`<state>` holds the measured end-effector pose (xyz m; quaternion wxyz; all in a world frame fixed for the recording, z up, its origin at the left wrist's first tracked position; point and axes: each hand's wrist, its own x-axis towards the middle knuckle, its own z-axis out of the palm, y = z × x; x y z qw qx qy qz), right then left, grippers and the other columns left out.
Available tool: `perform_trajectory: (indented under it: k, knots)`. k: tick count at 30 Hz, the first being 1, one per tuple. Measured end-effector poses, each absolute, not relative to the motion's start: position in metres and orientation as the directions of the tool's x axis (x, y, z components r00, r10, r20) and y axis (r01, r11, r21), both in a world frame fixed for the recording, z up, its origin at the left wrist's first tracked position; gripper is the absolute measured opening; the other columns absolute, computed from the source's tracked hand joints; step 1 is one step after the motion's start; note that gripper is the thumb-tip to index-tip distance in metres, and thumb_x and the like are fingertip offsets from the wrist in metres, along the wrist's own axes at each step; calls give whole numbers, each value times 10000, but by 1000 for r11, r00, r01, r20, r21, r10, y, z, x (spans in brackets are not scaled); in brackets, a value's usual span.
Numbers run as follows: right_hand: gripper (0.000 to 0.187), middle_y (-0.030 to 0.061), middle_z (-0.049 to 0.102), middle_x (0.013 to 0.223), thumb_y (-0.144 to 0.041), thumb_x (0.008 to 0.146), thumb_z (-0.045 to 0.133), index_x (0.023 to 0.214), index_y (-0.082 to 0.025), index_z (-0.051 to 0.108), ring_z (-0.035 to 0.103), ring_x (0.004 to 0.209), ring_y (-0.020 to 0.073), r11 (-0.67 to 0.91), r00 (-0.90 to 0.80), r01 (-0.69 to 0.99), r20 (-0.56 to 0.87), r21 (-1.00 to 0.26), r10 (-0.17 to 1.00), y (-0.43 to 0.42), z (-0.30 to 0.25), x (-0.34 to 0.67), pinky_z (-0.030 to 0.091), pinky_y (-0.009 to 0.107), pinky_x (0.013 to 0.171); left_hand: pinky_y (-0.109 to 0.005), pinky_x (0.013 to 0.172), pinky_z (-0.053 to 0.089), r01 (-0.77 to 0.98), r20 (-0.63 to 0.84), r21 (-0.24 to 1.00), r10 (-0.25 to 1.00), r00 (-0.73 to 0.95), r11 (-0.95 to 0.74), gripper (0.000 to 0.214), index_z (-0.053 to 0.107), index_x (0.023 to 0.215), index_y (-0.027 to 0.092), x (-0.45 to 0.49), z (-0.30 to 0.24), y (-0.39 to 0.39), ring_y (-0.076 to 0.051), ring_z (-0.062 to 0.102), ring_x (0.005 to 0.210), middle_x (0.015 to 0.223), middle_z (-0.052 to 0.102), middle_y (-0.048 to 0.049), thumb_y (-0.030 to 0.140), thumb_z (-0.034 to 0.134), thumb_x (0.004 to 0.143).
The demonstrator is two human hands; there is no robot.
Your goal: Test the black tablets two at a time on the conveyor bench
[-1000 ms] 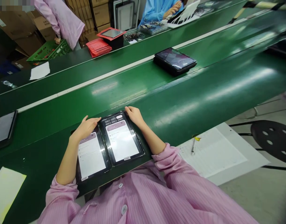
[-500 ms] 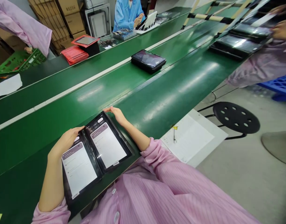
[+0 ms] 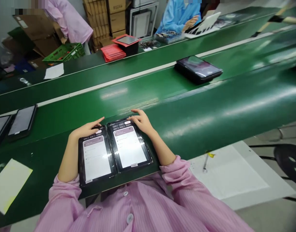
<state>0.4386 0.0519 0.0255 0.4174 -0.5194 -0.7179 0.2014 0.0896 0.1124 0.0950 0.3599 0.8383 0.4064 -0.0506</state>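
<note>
Two black tablets lie side by side on the near green belt in front of me, both screens lit white. My left hand (image 3: 86, 129) rests at the top edge of the left tablet (image 3: 96, 158), fingers stretched toward its upper corner. My right hand (image 3: 142, 121) lies on the top right corner of the right tablet (image 3: 130, 147), fingers spread on the screen. Neither hand grips anything.
Another dark tablet (image 3: 198, 68) sits on the belt (image 3: 210, 106) further right. Two more tablets (image 3: 21, 120) lie at the left. A yellow-white sheet (image 3: 9, 184) lies near left. Paper with a pen (image 3: 206, 162) is at my right, beside a black stool (image 3: 291, 161). Across stand red sleeves (image 3: 113, 52), a green crate (image 3: 63, 52), and other workers.
The view swung right and then back left. My hands shifted from holding the tablets' top edges to resting with fingers spread on their upper screens; the tablets look straighter side by side.
</note>
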Motion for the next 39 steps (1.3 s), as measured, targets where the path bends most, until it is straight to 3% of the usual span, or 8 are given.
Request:
perform_trajectory:
  k: [4, 8, 10, 15, 19, 24, 30, 39]
  knots:
    - [511, 103, 541, 1393, -539, 946, 522, 1387, -284, 570, 512, 1291, 290, 341, -193, 410, 285, -846, 939, 54, 18, 449, 383, 491, 1111, -318, 1021, 458, 741, -423, 555, 638, 643, -379, 737, 116, 1604, 342, 80, 98, 110, -219, 603, 1228, 1422, 585, -27, 483, 427, 951]
    - [1284, 182, 250, 1620, -635, 574, 867, 1595, -243, 193, 265, 1469, 404, 362, -455, 432, 147, -826, 878, 52, 10, 455, 266, 575, 1176, -343, 1023, 446, 711, -395, 506, 602, 694, -488, 1133, 67, 1614, 281, 79, 97, 102, -314, 519, 1332, 1530, 471, -102, 564, 732, 742]
    - [1405, 203, 242, 1620, -595, 480, 923, 1602, -228, 160, 230, 1476, 430, 388, -478, 448, 151, -806, 865, 52, 7, 455, 240, 597, 1178, -339, 985, 462, 713, -375, 492, 618, 691, -499, 1137, 103, 1610, 307, 81, 95, 100, -320, 544, 1302, 1498, 511, -90, 522, 769, 714]
    - [1082, 164, 650, 1254, -479, 695, 815, 1570, -203, 242, 630, 1124, 313, 190, -150, 343, 146, -920, 978, 65, -2, 449, 492, 484, 981, -355, 910, 480, 853, -217, 311, 843, 493, -419, 574, 412, 1519, 317, 82, 91, 109, -272, 667, 1109, 1213, 716, -52, 349, 488, 952]
    - [653, 103, 725, 999, -445, 820, 635, 1399, -184, 483, 687, 865, 246, 90, 191, 250, 140, -964, 972, 74, -6, 449, 541, 443, 869, -413, 985, 457, 928, -11, 160, 939, 343, -337, 460, 608, 1366, 210, 81, 92, 110, -297, 647, 1150, 1212, 719, -108, 304, 332, 1009]
    - [412, 89, 733, 954, -460, 891, 552, 1204, -203, 625, 684, 898, 260, 190, 276, 347, 294, -918, 915, 45, 12, 449, 532, 442, 896, -570, 1189, 208, 784, -248, 348, 756, 606, -514, 576, 375, 1526, 324, 80, 98, 82, -298, 478, 1372, 1508, 510, -58, 517, 429, 986]
    - [352, 99, 721, 1052, -474, 958, 479, 1095, -248, 712, 659, 1012, 280, 269, 186, 523, 416, -809, 890, -14, 16, 447, 520, 452, 905, -714, 1141, -69, 784, -353, 382, 707, 613, -490, 1112, -94, 1594, 307, 82, 102, 57, -372, 216, 1511, 1659, 186, -137, 620, 648, 827]
    - [384, 68, 653, 1185, -422, 951, 467, 826, -312, 813, 575, 1144, 296, 393, -96, 565, 415, -726, 905, -30, 16, 446, 472, 509, 987, -720, 1126, -47, 782, -410, 274, 668, 621, -559, 1251, -188, 1573, 254, 89, 94, 49, -441, 30, 1523, 1659, 21, -234, 664, 682, 772]
